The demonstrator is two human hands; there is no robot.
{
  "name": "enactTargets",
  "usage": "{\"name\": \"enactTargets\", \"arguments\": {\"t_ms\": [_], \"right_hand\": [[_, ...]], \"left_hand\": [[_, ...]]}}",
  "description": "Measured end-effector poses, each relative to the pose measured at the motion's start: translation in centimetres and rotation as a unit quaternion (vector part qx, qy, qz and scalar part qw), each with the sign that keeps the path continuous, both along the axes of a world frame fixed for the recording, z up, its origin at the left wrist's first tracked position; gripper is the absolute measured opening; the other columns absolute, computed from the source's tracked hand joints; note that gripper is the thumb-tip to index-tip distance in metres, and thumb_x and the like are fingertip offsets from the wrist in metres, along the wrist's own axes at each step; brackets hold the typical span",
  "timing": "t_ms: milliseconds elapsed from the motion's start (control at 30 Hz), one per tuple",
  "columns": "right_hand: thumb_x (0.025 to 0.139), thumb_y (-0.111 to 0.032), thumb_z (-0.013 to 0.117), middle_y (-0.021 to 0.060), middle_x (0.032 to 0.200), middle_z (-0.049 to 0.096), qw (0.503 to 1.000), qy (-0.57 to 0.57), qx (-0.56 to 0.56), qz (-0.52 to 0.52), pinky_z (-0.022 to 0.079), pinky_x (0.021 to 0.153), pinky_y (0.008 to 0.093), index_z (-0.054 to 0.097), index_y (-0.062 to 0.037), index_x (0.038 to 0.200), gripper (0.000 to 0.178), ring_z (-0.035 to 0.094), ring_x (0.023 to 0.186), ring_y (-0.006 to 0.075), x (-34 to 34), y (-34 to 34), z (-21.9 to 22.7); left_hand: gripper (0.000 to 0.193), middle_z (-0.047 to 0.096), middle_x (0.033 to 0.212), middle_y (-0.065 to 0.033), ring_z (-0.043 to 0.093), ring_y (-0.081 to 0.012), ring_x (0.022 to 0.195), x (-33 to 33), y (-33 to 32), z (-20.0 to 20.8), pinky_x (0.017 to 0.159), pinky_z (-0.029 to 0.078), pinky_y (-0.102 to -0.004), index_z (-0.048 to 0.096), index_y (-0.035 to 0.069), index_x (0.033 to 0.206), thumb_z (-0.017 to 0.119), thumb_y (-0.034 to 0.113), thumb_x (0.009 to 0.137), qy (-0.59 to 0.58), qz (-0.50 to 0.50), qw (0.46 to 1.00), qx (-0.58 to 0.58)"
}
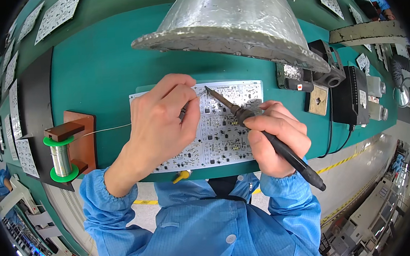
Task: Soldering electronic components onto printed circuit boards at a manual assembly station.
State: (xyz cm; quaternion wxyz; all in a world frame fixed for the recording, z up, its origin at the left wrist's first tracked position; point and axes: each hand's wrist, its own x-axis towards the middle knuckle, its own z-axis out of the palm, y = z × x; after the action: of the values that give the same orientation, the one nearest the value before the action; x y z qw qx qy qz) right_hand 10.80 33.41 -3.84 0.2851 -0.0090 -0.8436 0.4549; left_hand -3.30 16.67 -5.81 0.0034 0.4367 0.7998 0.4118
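While bent over a white circuit board (236, 140) in the head view, grasps a dark-handled soldering iron (295, 159) pen-fashion in the right hand (281, 134), with fingers wrapped round the grip. Angles the iron up and leftward, with its tip at the upper part of the board, near mid-width. Pinches solder wire (107, 129) in the closed fingers of the left hand (161, 119), just beside that tip; cannot tell whether touching. Shows something dark between the same fingers, too hidden to identify.

Has the board flat on a green mat (101, 73), close in front of the blue-clad body, with the left hand over its left side. Has the wire running left to a green-flanged spool (61, 159), next to a brown stand (88, 145).

Can make out a short strip of dark print along the board's top edge, too small to read. Can see a pale label (363, 99) on a black box (348, 101) at right, likewise illegible, and a small red-and-white sticker (300, 87) near the rim of a silver metal hood (234, 7). Notes a tan square pad (318, 100) beside the box, and more boards (59, 14) at far upper left.
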Motion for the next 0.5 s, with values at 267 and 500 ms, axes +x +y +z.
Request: {"name": "enactTargets", "arguments": {"t_ms": [267, 500], "right_hand": [[0.075, -0.007, 0.071, 0.0101, 0.064, 0.061, 0.998, 0.041, -0.009, -0.038, 0.049, 0.074, 0.0413, 0.067, 0.0033, 0.087, 0.017, 0.057, 0.058, 0.0232, 1.9, 1.0, 0.2], [0.088, -0.022, 0.064, 0.0145, 0.08, 0.062, 0.968, 0.037, 0.032, -0.245, 0.047, 0.08, 0.0428, 0.063, 0.0027, 0.105, 0.03, 0.058, 0.077, 0.0268, 7.6, 2.5, -1.9]], "left_hand": [[0.007, 0.068, 0.098, -0.0099, 0.065, -0.0225, 0.068, 0.4, -0.4, 0.7, 0.058, 0.051, -0.0308, 0.065, 0.001, 0.079, 0.07, -0.002, 0.076, -0.043, 0.004, 0.999, -0.009], [0.006, 0.066, 0.091, -0.0068, 0.063, -0.0226, 0.061, 1.0, 0.1, 1.4, 0.053, 0.049, -0.0313, 0.07, 0.005, 0.081, 0.073, 0.002, 0.076, -0.02, -0.019, 1.0, 0.006]]}}
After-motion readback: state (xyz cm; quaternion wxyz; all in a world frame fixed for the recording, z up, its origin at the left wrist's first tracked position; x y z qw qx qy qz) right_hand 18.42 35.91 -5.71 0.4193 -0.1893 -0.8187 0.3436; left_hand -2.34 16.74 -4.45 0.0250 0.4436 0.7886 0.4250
